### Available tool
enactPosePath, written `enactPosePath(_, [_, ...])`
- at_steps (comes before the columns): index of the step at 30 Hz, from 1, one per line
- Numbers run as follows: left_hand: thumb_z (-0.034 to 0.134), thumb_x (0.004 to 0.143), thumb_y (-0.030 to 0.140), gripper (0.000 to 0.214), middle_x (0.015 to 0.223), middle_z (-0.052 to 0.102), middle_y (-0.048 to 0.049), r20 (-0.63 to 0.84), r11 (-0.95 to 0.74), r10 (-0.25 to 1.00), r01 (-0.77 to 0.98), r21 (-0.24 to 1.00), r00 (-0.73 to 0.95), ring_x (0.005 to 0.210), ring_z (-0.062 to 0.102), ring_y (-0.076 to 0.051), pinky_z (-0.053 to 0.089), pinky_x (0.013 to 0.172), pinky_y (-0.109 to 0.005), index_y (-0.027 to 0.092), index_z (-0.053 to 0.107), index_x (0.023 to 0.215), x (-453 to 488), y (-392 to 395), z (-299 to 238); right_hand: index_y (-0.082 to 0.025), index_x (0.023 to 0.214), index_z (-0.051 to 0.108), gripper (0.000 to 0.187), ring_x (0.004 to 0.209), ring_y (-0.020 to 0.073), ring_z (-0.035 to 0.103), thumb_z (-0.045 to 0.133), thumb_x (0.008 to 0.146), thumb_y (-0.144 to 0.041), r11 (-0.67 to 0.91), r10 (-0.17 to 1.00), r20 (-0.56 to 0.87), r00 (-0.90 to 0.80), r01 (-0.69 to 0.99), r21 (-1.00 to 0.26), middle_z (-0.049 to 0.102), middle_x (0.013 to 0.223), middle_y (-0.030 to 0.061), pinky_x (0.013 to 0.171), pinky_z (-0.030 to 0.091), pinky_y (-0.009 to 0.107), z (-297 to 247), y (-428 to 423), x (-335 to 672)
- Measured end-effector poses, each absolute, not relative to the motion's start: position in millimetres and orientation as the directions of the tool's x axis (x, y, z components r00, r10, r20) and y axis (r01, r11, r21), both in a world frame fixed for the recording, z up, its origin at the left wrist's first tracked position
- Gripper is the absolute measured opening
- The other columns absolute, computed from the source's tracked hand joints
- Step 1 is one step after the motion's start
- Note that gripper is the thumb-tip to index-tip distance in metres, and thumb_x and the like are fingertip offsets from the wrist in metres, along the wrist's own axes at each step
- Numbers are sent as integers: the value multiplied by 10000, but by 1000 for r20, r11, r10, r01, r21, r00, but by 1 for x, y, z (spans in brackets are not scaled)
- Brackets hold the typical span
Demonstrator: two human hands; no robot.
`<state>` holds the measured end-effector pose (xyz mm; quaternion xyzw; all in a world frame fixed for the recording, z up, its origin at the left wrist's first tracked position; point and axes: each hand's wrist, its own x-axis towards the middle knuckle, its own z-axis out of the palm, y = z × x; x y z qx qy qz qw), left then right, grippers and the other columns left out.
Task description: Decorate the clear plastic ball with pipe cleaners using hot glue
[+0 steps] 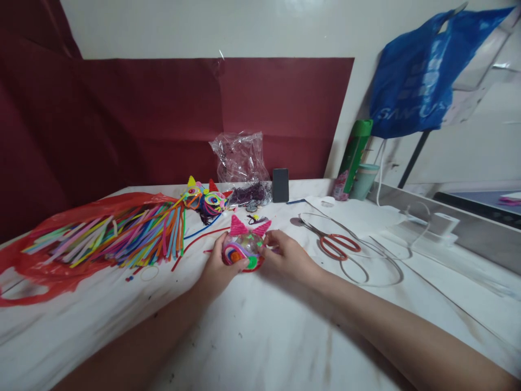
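Note:
Low over the white table, a round cat-face pipe-cleaner craft (pixel 249 244) has a clear middle, two pink ears and coloured coils in orange, blue, pink and green. My left hand (pixel 222 263) grips its left side, thumb across the lower front. At the right edge my right hand (pixel 285 252) is closed, with thumb and fingers pinched against the craft; its fingertips are partly hidden. Two similar finished-looking cat faces, one with a yellow ear (pixel 192 190) and one with red ears (pixel 215 202), sit behind to the left.
Many loose pipe cleaners (pixel 134 233) lie on a red plastic bag (pixel 36 288) at left. Orange-handled scissors (pixel 334 245) and a looping cable (pixel 401 274) lie at right. A dark phone (pixel 280 185) and a clear plastic bag (pixel 240 157) stand at the back, near a green can (pixel 355 157).

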<state>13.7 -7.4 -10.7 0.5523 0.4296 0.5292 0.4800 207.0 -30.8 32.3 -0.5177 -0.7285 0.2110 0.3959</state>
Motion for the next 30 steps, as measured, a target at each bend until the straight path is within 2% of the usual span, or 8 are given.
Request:
enactPosePath(3, [811,607,246,908,1338,539,-115,191,-184,979,-86,979,68,1210,537,-271,428,1024,-397,233,366,1400,13,-4,-16,-193,827,580,55,689,149,569,606,811,-239,438,880,431,-200,692,-574,627,852,36,624,429,254,37,-36,209])
enactPosePath(6, [816,598,232,904,1314,556,-116,187,-182,980,-87,980,64,1196,547,-274,431,1020,-409,234,381,1391,13,-2,-18,-184,835,608,71,683,141,559,614,785,-135,504,847,449,-283,695,-513,618,834,30,621,422,241,36,-34,211])
enactPosePath(10, [819,600,243,902,1341,530,-124,168,-166,985,-48,985,46,1213,533,-276,418,1031,-411,229,382,1389,14,-4,-17,-174,802,595,97,739,158,578,580,807,-78,589,790,502,-351,661,-465,623,811,41,666,430,253,33,-30,212])
enactPosePath(21, [813,598,235,860,1257,579,-105,186,-183,982,-65,981,41,1160,565,-259,444,994,-388,222,409,1357,13,-3,-18,-194,783,495,96,701,161,538,503,854,-131,630,745,548,-381,674,-387,593,771,36,625,406,256,34,-33,212])
enactPosePath(30, [804,595,242,839,1256,580,-99,214,-211,975,-59,976,51,1163,567,-256,440,997,-391,234,415,1338,15,-6,-17,-176,774,527,127,737,188,538,464,878,-137,688,689,575,-441,647,-328,603,772,68,678,435,294,29,-31,210])
